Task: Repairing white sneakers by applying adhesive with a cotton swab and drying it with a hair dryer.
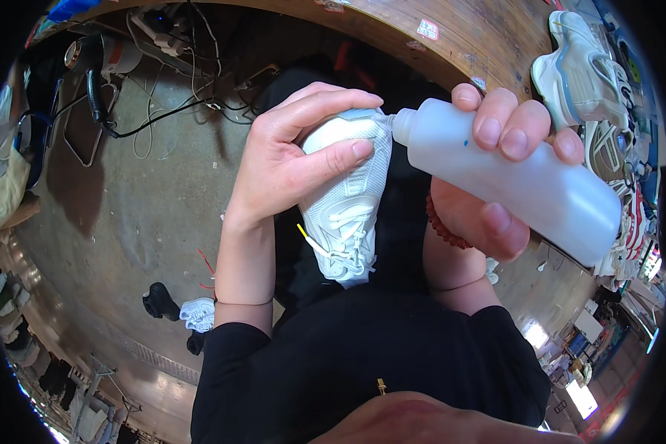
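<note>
A white lace-up sneaker (348, 194) points its toe away from me, above my lap. My left hand (292, 152) is closed on the toe end, with the thumb on the upper and the index finger along the front edge. In my right hand (499, 159) is a translucent white squeeze bottle (525, 189), tilted so its nozzle points left. The nozzle tip is at the sneaker's toe edge, beside my left fingertips. Whether any liquid comes out is too small to tell. A yellow-tipped lace end sticks out at the sneaker's left side.
A wooden table (488, 37) runs along the far side. Several sneakers (581, 70) crowd its right end. At the left, black cables (137, 132) hang near a hair-dryer-like tool (89, 55). Another white shoe (197, 314) lies on the concrete floor (137, 237).
</note>
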Available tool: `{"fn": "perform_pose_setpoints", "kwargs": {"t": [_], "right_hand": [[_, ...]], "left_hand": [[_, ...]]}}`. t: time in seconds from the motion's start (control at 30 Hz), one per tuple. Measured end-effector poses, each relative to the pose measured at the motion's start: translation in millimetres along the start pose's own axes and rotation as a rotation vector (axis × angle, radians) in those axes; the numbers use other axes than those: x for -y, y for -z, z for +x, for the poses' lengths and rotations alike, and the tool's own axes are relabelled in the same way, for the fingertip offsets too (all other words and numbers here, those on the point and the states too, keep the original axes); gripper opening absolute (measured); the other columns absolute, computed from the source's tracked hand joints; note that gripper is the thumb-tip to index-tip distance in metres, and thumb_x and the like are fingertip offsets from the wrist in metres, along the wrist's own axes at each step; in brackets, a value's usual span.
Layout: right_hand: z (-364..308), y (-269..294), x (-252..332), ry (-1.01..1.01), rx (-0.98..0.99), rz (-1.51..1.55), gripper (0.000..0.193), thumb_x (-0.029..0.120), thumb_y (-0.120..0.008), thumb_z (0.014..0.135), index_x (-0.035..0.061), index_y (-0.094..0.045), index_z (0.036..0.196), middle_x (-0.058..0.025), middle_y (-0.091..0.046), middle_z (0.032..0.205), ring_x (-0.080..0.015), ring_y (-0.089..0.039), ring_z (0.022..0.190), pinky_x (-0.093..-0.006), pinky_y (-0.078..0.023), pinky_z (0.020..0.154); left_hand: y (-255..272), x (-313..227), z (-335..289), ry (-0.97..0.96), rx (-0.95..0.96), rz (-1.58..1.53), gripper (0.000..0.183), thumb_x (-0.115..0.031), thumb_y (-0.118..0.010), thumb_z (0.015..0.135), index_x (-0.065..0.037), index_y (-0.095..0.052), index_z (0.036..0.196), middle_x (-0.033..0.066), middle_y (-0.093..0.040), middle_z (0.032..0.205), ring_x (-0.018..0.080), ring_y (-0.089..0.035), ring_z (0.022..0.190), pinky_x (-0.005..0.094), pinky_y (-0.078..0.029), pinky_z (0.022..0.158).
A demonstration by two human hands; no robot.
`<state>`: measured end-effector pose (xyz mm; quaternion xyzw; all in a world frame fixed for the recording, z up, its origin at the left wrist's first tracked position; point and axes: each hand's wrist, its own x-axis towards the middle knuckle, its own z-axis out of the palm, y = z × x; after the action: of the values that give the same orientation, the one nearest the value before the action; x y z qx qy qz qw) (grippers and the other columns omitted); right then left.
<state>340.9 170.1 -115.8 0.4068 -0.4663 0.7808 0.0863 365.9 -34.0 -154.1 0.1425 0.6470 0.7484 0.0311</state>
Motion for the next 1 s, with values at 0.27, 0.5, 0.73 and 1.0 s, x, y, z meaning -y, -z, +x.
{"fn": "perform_pose_setpoints", "kwargs": {"t": [0.27, 0.5, 0.73, 1.0], "right_hand": [[-18.6, -22.2, -13.5, -0.250, -0.791, 0.364, 0.042, 0.016, -0.060, 0.088, 0.0087, -0.049, 0.128, -0.0074, -0.052, 0.121, -0.0260, -0.049, 0.122, -0.0550, -0.027, 0.116], [-27.2, -35.8, -2.2, -0.393, -0.945, 0.658, 0.033, 0.016, -0.055, 0.098, 0.0045, -0.049, 0.129, -0.0118, -0.051, 0.133, -0.0275, -0.042, 0.136, -0.0536, -0.025, 0.118], [-24.7, -41.0, 5.5, -0.457, -0.987, 0.691, 0.040, 0.021, -0.054, 0.101, 0.0037, -0.041, 0.136, -0.0127, -0.050, 0.137, -0.0291, -0.041, 0.138, -0.0517, -0.026, 0.119], [-25.5, -44.4, 8.3, -0.528, -1.047, 0.655, 0.042, 0.022, -0.054, 0.101, 0.0015, -0.040, 0.136, -0.0142, -0.050, 0.135, -0.0305, -0.042, 0.136, -0.0509, -0.028, 0.118]], "left_hand": [[5.2, 1.1, -2.4, 0.026, -0.023, 0.002, 0.040, -0.009, -0.080, 0.080, -0.001, -0.069, 0.118, 0.0089, -0.066, 0.108, 0.0157, -0.063, 0.098, 0.0263, -0.050, 0.084], [8.7, -0.2, -6.1, 0.020, -0.039, 0.007, 0.042, -0.008, -0.081, 0.079, -0.001, -0.069, 0.118, 0.0086, -0.066, 0.108, 0.0159, -0.064, 0.098, 0.0262, -0.050, 0.085], [8.0, -6.9, -12.4, 0.052, -0.053, -0.023, 0.043, -0.007, -0.082, 0.078, -0.001, -0.069, 0.118, 0.0084, -0.065, 0.108, 0.0160, -0.064, 0.098, 0.0267, -0.051, 0.085], [10.9, -10.5, -17.7, 0.021, -0.054, -0.024, 0.044, -0.007, -0.082, 0.078, -0.001, -0.068, 0.119, 0.0080, -0.065, 0.108, 0.0156, -0.063, 0.098, 0.0261, -0.050, 0.085]]}}
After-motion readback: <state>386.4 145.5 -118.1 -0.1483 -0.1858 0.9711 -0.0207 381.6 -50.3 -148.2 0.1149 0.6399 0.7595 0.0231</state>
